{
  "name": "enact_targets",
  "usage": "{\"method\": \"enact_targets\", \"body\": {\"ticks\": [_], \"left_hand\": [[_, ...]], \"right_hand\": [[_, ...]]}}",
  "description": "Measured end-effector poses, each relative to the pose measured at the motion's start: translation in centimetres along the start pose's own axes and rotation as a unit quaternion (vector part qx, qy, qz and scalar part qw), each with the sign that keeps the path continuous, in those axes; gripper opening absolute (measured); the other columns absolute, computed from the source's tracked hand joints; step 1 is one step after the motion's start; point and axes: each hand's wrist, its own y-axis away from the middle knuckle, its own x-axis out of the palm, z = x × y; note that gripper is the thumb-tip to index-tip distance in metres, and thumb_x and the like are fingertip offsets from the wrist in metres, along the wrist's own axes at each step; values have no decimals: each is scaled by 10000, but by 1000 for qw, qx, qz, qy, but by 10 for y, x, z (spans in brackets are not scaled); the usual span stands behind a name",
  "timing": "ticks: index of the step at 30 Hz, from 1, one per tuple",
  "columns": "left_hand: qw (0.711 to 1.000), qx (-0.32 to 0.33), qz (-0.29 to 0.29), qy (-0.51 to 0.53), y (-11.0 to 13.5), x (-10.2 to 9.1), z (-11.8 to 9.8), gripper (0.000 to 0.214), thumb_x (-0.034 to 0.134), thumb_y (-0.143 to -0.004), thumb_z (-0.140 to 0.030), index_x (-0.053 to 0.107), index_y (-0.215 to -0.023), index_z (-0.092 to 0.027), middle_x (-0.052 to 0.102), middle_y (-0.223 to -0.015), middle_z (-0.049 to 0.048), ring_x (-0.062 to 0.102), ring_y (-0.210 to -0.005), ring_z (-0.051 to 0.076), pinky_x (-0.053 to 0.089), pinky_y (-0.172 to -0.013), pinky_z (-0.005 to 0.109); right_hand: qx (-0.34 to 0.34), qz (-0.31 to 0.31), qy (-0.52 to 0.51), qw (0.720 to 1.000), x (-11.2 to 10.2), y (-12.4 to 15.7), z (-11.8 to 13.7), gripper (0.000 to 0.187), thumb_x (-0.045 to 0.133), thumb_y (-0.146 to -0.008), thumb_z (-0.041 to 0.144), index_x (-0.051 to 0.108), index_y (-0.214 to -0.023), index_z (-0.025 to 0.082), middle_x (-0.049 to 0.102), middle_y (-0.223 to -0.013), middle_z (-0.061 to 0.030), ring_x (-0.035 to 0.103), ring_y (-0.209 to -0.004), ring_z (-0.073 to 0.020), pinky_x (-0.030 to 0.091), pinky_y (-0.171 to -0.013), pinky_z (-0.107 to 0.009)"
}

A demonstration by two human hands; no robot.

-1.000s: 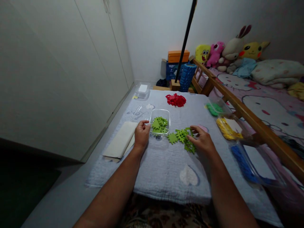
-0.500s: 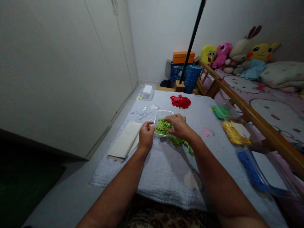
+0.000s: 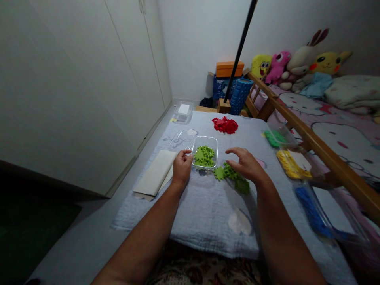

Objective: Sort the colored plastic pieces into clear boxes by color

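Note:
My left hand [image 3: 182, 166] grips the left edge of a clear plastic container [image 3: 216, 149]. Inside it lies a heap of light green puzzle-like foam pieces [image 3: 204, 156]. To the right of the container, my right hand [image 3: 244, 163] hovers with thumb and fingers apart and nothing between them. Below its fingertips, more green pieces [image 3: 220, 173] are scattered on the cloth, partly covered by the hand. A clear lid [image 3: 179, 141] rests flat just beyond my left hand.
A folded cream sheet [image 3: 155, 173] lies at the left. Red pieces [image 3: 225, 125] are piled toward the back, near a closed clear box [image 3: 184, 111]. Along the right edge stand containers with green [image 3: 274, 138], yellow [image 3: 289, 163] and blue pieces [image 3: 311, 211], beside a wooden bed rail [image 3: 314, 142].
My right hand has moved from inside the container to the right, over the loose green pieces, and its fingers are empty. My left hand stays at the container's edge.

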Motion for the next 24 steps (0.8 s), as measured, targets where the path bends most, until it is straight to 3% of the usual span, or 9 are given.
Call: {"method": "enact_targets", "body": {"ticks": [4,9,13,18,24], "left_hand": [[1000,3,-1,-4,0,0,1,277,625,-797,-365,632,-995,-171,404,-605,-78,383,-539,107,305,-540,225],[1000,2,-4,-4,-1,0,3,289,629,-791,-378,632,-998,-176,406,-610,-77,388,-542,109,297,-538,224],[1000,4,-2,-5,-1,0,4,291,625,-800,-383,631,-1001,-172,402,-615,-76,382,-546,110,302,-543,228],[1000,9,-2,-5,-1,-1,3,275,620,-806,-373,627,-990,-167,401,-615,-75,379,-553,110,308,-551,229],[1000,2,-2,0,-1,0,2,277,626,-802,-371,629,-991,-169,404,-611,-76,376,-542,108,309,-544,227]], "right_hand": [[37,63,40,997,6,19,-2,335,677,-837,295,716,-1165,235,689,-1288,-103,557,-1227,-316,409,-1050,-481],[60,149,112,981,29,28,10,580,775,-746,285,666,-1314,250,504,-1557,-103,375,-1419,-384,267,-1153,-569],[61,152,129,978,42,28,10,611,759,-758,278,636,-1356,250,452,-1599,-97,301,-1466,-392,191,-1186,-591],[51,139,112,983,44,26,8,592,707,-783,265,617,-1367,247,486,-1568,-93,304,-1459,-380,166,-1190,-595],[19,124,82,989,45,25,10,440,677,-759,235,666,-1199,245,615,-1373,-101,411,-1359,-342,236,-1152,-546]]}}
